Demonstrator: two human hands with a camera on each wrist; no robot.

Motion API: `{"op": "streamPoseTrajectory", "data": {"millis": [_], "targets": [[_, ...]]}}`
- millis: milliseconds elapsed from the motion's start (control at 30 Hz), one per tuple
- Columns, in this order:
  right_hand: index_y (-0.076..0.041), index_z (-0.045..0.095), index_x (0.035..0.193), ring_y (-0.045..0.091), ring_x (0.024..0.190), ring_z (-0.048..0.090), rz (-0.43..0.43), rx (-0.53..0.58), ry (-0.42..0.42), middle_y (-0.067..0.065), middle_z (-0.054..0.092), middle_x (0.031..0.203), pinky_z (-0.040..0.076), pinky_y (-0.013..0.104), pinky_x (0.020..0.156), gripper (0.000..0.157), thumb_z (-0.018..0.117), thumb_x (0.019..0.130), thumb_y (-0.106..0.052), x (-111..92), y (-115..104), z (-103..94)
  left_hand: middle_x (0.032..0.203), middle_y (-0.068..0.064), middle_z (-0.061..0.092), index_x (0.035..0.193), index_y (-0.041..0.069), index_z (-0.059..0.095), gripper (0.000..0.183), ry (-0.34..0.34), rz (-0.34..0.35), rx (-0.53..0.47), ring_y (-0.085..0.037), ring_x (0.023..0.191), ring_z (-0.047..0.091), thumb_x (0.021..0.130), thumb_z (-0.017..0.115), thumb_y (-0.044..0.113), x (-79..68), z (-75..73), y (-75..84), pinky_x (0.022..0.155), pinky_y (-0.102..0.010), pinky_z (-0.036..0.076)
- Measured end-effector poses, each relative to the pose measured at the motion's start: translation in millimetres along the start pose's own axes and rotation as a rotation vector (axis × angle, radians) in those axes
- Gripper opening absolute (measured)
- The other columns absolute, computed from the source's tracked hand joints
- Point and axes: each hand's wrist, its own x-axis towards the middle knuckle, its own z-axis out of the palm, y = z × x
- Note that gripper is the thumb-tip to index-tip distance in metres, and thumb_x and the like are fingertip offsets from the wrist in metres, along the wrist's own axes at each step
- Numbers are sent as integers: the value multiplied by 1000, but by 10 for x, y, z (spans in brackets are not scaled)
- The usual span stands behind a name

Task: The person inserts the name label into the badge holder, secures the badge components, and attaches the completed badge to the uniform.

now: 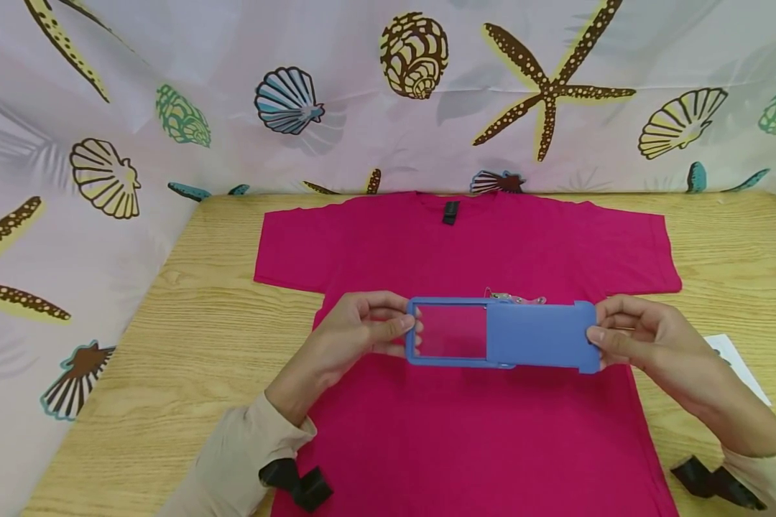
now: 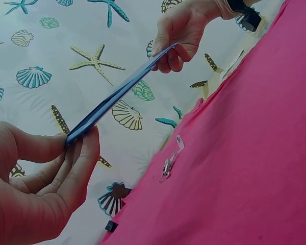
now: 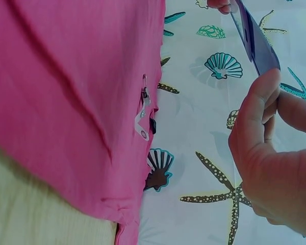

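Observation:
Both hands hold a blue plastic badge holder [image 1: 537, 334] level above a magenta T-shirt [image 1: 465, 431]. Its left part is an open frame with the shirt showing through; its right part is a solid panel that overlaps the frame. My left hand [image 1: 362, 327] pinches the frame's left end between thumb and fingers. At the opposite end, the thumb and fingers of my right hand [image 1: 647, 334] pinch the solid panel. Seen edge-on in the left wrist view, the holder [image 2: 117, 94] is thin and flat. A badge clip [image 2: 168, 163] with a clear strap and a pin lies on the shirt behind it.
The shirt is spread on a wooden table [image 1: 187, 323], its collar and black label [image 1: 450, 212] at the far edge. A white card [image 1: 744, 370] lies partly behind my right forearm. Fabric with shells and starfish [image 1: 362, 143] hangs behind the table.

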Motion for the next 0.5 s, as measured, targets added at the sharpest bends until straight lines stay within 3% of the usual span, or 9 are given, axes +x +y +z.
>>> {"op": "streamPoseTrajectory", "data": {"millis": [333, 500], "targets": [[-8, 57, 105, 17, 75, 65, -1, 11, 0, 2, 60, 90, 56, 31, 72, 16, 53, 95, 4, -14, 4, -26, 98, -21, 68, 106, -9, 59, 18, -3, 24, 0, -36, 88, 68, 91, 62, -1, 8, -30, -23, 81, -44, 57], [-8, 57, 105, 17, 75, 64, 0, 9, 1, 2, 61, 90, 56, 31, 71, 15, 54, 95, 4, -7, 1, -29, 95, -17, 69, 107, -13, 57, 20, -2, 28, -5, -32, 85, 69, 91, 61, -2, 18, -45, -36, 80, -44, 57]]}}
